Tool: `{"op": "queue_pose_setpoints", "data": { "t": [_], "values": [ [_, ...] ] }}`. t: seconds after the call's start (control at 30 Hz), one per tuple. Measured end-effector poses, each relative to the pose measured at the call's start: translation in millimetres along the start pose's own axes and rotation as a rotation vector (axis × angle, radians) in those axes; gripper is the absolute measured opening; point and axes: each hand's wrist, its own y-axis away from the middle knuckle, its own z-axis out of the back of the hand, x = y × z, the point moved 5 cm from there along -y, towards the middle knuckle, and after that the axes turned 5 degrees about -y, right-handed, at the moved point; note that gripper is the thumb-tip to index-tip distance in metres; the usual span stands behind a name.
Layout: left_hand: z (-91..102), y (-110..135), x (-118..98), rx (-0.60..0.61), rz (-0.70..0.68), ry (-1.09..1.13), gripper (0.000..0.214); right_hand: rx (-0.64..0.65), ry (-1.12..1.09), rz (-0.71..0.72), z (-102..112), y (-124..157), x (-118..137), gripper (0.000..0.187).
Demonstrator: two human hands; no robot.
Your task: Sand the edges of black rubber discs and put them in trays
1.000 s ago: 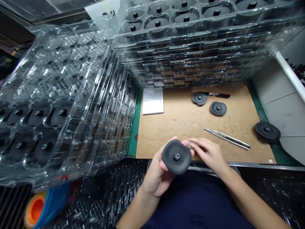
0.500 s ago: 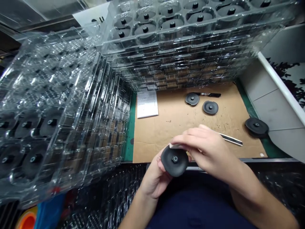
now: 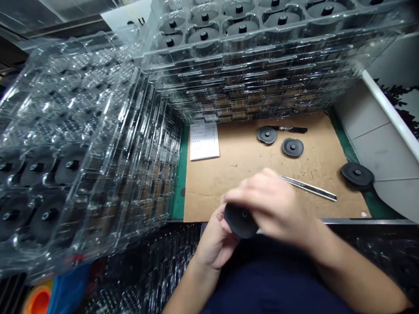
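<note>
My left hand is closed around the edge of a round black rubber disc with a small metal nut at its centre. Bent over the disc's upper side is my right hand, blurred by motion, its fingers pressed together. Whatever those fingers hold is hidden now. Past my right hand a slim white-and-black knife-like tool lies on the cardboard. Two similar discs, one left and one right, rest farther back beside a black pen.
Clear plastic trays of black discs are stacked at the back and at the left. Another disc sits by the white side panel. A printed paper lies at the back left. An orange ring shows at bottom left.
My right hand has moved left and over the disc, covering more of it. The small white piece seen at its fingertips is out of sight now. My left hand keeps its hold.
</note>
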Motion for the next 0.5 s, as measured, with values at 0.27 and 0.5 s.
{"op": "queue_pose_setpoints", "data": {
  "t": [0.27,0.5],
  "values": [
    [2.6,1.8,-7.7,0.095,-0.001,0.085,0.055,0.046,-0.099,-0.612,-43.7,76.4,-91.8,0.020],
    [-2.6,-1.3,-6.1,0.078,-0.003,0.075,0.052,-0.239,-0.050,-0.628,-14.3,58.6,-59.4,0.024]
  ]
}}
